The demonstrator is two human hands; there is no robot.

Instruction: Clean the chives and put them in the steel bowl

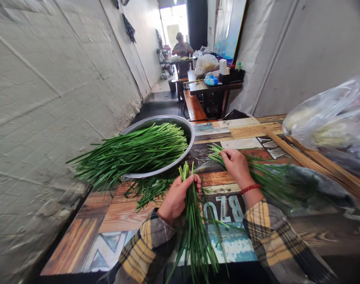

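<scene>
Head view: left hand (pixel 178 195) closed round a bunch of green stalks (pixel 197 232), tails over the table's (pixel 123 217) near edge. Right hand (pixel 235 165) half-curled at the loose pile (pixel 265 177), right (can't tell if it grips). Gathering by handfuls, I judge; next move calls for a light pinch. Bowl (pixel 192 142) bounds far left; bare tabletop near left.

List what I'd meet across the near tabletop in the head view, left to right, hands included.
Metal bowl heaped with long greens → left hand gripping a smaller bunch → right hand → clear plastic bag.
</scene>
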